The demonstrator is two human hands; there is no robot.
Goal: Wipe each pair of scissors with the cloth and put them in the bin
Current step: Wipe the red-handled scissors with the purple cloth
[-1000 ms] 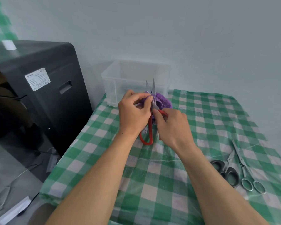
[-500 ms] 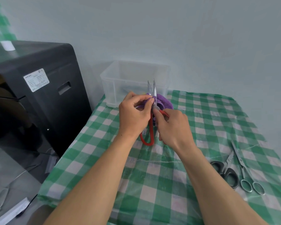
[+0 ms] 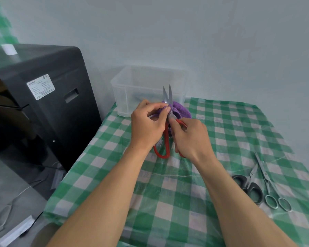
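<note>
Red-handled scissors [image 3: 166,139]: held blades up over mid-table, points slightly parted. Beneath, green-checked table [image 3: 168,193], with open room toward 6 o'clock and toward 2 o'clock; left edge close by at 9 o'clock, right edge farther out at 3 o'clock. Beyond that left edge, black machine [image 3: 43,107], just beside the table. At 12 o'clock, clear plastic bin [image 3: 125,98] on the far left corner near the wall, just behind the blade tips. Left hand [image 3: 146,125] at 9 o'clock of the pivot, pinching purple cloth [image 3: 181,111] round the lower blades. Right hand [image 3: 191,139] at 5 o'clock, gripping one red handle. At 4 o'clock, near the right edge and well apart from both hands, black-handled scissors [image 3: 255,193] and all-steel scissors [image 3: 265,177], lying flat side by side, handles toward 6 o'clock.
</note>
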